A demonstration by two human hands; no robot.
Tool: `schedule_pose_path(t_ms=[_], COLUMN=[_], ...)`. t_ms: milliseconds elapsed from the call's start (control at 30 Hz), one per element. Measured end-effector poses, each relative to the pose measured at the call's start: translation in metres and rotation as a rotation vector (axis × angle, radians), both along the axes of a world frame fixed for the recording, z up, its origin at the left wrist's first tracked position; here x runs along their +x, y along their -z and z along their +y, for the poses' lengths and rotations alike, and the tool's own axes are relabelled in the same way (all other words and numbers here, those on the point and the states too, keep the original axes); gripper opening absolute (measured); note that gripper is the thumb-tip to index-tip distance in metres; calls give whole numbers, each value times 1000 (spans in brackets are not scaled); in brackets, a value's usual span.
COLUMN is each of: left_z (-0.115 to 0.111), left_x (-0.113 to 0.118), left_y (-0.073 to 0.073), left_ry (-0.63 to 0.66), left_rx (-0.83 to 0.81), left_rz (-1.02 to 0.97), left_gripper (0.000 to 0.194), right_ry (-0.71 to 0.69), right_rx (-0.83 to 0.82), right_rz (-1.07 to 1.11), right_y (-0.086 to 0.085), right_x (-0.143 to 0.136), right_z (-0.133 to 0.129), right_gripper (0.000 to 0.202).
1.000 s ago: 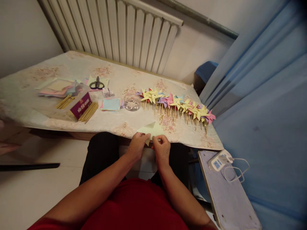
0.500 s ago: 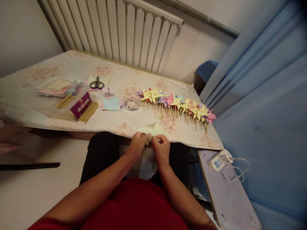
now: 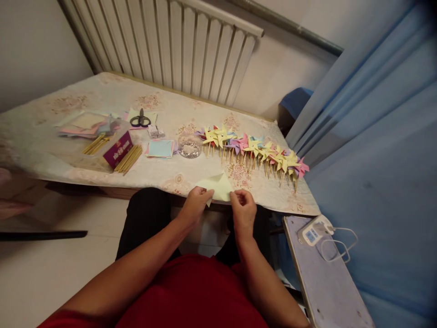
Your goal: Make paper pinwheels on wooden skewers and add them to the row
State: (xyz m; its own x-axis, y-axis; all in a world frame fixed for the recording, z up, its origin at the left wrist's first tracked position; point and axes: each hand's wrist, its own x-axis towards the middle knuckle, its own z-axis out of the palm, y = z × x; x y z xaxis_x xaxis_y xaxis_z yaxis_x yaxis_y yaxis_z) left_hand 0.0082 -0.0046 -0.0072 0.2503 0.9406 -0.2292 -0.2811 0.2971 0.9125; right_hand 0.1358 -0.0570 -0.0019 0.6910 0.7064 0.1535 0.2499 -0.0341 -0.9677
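A pale green paper [image 3: 221,187] with bent-up flaps is held above the table's front edge. My left hand [image 3: 196,205] pinches its left part between thumb and fingers. At its right corner my right hand [image 3: 243,210] pinches the paper with the fingertips. Beyond the hands, a row of paper pinwheels [image 3: 252,146] on sticks lies on the table. A round clear dish [image 3: 190,146] with small shiny pieces stands left of the pinwheels, beside a stack of light blue paper squares [image 3: 161,148].
Black-handled scissors [image 3: 140,120] lie on papers near small white boxes [image 3: 156,131]. Thin sticks [image 3: 129,159] rest by a clear container with a purple label [image 3: 118,149]. A side stand [image 3: 324,278] holds a white device with a cable [image 3: 313,232]. A blue curtain [image 3: 385,173] hangs right.
My right hand has moved right, from the middle of the paper to its right corner, and more of the paper shows between the hands. My left hand stays nearly in place.
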Motion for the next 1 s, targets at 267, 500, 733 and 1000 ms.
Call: schedule_pose_path(t_ms=[267, 500, 733, 1000], left_z=[11, 13, 15, 18], left_x=[-13, -18, -18, -18], left_y=[-6, -23, -26, -28], left_ry=[239, 454, 579, 610], left_rx=[10, 60, 100, 120], left_rz=[97, 171, 274, 335], left_gripper=[23, 22, 16, 11], right_ry=[-530, -659, -601, -649], right_rx=[-142, -219, -258, -278], right_rz=[465, 618, 451, 351], right_y=[-2, -5, -2, 0], right_x=[41, 22, 19, 17], right_z=[10, 11, 12, 9], right_gripper=[33, 42, 33, 29])
